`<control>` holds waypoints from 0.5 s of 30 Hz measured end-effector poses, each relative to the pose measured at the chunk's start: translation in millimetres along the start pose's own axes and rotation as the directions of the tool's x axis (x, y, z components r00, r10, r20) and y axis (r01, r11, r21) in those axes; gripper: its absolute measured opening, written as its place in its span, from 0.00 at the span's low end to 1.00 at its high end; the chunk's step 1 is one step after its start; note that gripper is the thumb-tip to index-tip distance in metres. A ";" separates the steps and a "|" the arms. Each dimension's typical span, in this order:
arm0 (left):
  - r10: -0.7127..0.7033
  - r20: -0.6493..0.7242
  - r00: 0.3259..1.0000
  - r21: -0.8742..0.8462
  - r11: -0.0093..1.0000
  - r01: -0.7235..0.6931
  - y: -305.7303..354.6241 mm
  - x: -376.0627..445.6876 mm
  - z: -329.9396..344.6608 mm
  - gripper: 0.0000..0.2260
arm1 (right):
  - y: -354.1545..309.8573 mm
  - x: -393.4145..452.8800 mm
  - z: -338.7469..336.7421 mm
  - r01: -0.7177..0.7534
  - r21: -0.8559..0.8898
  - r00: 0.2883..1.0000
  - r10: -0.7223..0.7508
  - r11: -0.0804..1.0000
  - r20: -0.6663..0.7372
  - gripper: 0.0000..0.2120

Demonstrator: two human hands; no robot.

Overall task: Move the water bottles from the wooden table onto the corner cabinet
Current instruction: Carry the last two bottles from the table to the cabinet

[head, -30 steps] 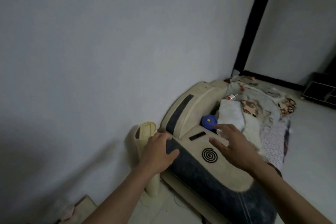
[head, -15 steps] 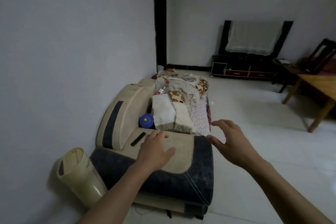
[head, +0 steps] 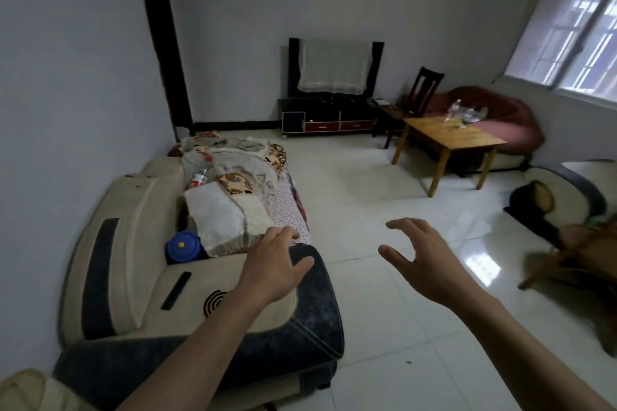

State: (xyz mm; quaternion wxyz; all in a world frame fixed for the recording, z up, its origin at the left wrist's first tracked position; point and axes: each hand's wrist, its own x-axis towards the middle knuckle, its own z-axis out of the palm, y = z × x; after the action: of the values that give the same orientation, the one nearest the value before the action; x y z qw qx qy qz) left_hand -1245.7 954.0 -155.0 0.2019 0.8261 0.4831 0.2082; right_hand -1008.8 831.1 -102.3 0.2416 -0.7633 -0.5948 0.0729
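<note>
A wooden table (head: 467, 140) stands far across the room at the right. On its far edge stands a clear water bottle (head: 452, 111), with other clear items (head: 469, 116) beside it that I cannot make out. A black low cabinet (head: 325, 118) sits against the back wall left of the table. My left hand (head: 272, 262) hovers open over the sofa's arm. My right hand (head: 424, 264) is open in the air above the floor, fingers spread. Both hands hold nothing and are far from the table.
A beige and dark sofa (head: 133, 277) piled with blankets lies along the left wall, with a blue lid (head: 183, 247) and a red-labelled bottle (head: 199, 178) on it. A dark chair (head: 424, 90) and a red couch (head: 494, 113) stand behind the table. White tiled floor (head: 384, 203) stretches between.
The view has swung right from the wall and sofa to the whole room; the table, cabinet and window came into sight. Both hands stay open and empty.
</note>
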 end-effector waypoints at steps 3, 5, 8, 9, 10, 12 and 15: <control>0.053 0.057 0.997 -0.024 0.998 -0.052 9.9 9.6 12.4 0.23 | 17.6 -22.9 -8.8 -0.072 -0.056 0.997 0.070 0.996 -0.033 0.25; 0.098 0.078 0.992 -0.048 0.994 -0.094 25.5 15.8 23.4 0.23 | 33.3 -39.0 -22.0 -0.125 -0.091 0.991 0.120 0.988 -0.059 0.25; 0.196 0.126 0.973 -0.080 0.979 -0.187 66.2 21.3 46.2 0.23 | 65.3 -69.5 -50.2 -0.233 -0.113 0.968 0.220 0.966 -0.119 0.25; 0.228 0.138 0.964 -0.085 0.972 -0.218 81.5 21.4 54.3 0.23 | 76.1 -79.7 -59.4 -0.266 -0.102 0.958 0.252 0.959 -0.134 0.25; 0.257 0.147 0.955 -0.089 0.965 -0.246 97.1 20.7 62.4 0.23 | 86.3 -89.3 -68.0 -0.295 -0.088 0.948 0.280 0.952 -0.149 0.25; 0.295 0.172 0.940 -0.089 0.955 -0.284 125.9 17.8 78.5 0.23 | 106.8 -106.1 -82.0 -0.332 -0.064 0.931 0.316 0.941 -0.182 0.25; 0.318 0.233 0.919 -0.073 0.948 -0.310 164.2 15.6 100.7 0.23 | 134.4 -130.3 -99.6 -0.364 -0.021 0.910 0.351 0.931 -0.222 0.25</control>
State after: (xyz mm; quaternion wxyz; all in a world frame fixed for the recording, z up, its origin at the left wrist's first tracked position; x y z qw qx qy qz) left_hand -1067.2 880.3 -148.6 0.2376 0.9084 0.3123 0.1438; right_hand -888.5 656.5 -99.5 0.2633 -0.8696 -0.4175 0.0147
